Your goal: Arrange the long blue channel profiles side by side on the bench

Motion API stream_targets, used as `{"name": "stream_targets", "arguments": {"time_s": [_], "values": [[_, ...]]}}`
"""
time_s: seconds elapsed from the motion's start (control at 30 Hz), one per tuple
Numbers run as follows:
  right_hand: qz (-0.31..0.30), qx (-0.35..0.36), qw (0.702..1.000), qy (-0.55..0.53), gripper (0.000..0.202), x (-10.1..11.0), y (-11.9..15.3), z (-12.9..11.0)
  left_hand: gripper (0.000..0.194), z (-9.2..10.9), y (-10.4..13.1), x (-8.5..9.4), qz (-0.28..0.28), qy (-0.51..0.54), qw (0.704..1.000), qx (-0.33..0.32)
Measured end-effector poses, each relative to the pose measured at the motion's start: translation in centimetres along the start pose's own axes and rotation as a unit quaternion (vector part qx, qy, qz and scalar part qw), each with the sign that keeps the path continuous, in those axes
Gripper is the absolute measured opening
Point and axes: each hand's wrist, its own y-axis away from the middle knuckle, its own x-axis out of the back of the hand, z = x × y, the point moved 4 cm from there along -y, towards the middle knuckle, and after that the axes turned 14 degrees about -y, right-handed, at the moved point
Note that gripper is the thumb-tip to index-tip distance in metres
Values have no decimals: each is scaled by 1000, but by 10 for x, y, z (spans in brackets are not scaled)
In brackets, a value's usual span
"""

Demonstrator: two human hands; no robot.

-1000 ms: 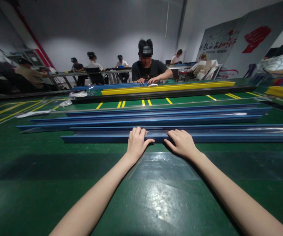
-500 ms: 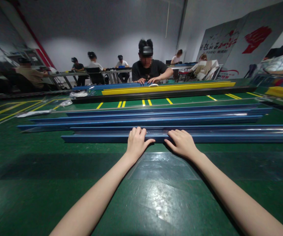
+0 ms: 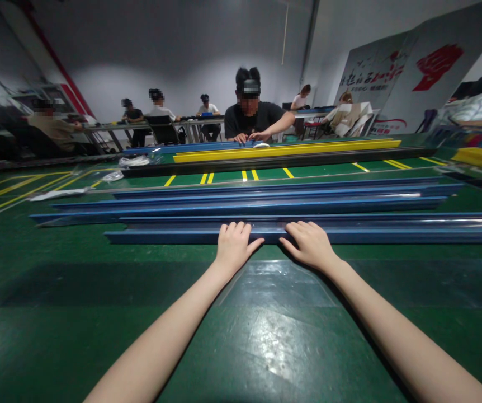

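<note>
A long blue U-shaped channel strip [image 3: 174, 237] lies crosswise on the green table in front of me and runs past the right edge of the view. My left hand [image 3: 233, 246] is closed over its front wall, fingertips in the trough and thumb pointing right along the outside. A short way to the right, my right hand [image 3: 308, 244] grips the same wall, thumb pointing left. Between the two thumbs a stretch of the wall shows. Nearer to me, a clear plastic sheet [image 3: 278, 285] lies flat under my forearms.
Behind it lie several more blue channel strips [image 3: 249, 207]. Farther back are a black strip [image 3: 325, 159], a yellow strip [image 3: 287, 151] and crumpled clear plastic [image 3: 134, 161]. Across the table a co-worker [image 3: 249, 120] leans over a blue strip, both hands near a white object [image 3: 261, 145].
The fingers of my left hand have shifted slightly on the channel strip's front wall. My right hand stays where it was. The co-worker's hands have moved a little.
</note>
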Motion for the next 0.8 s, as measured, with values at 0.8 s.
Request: {"name": "stream_targets", "arguments": {"time_s": [0.8], "values": [[3,0,1000,2,28,1,0,-1,39,0,0,0,-1,-1,1000,-3]]}}
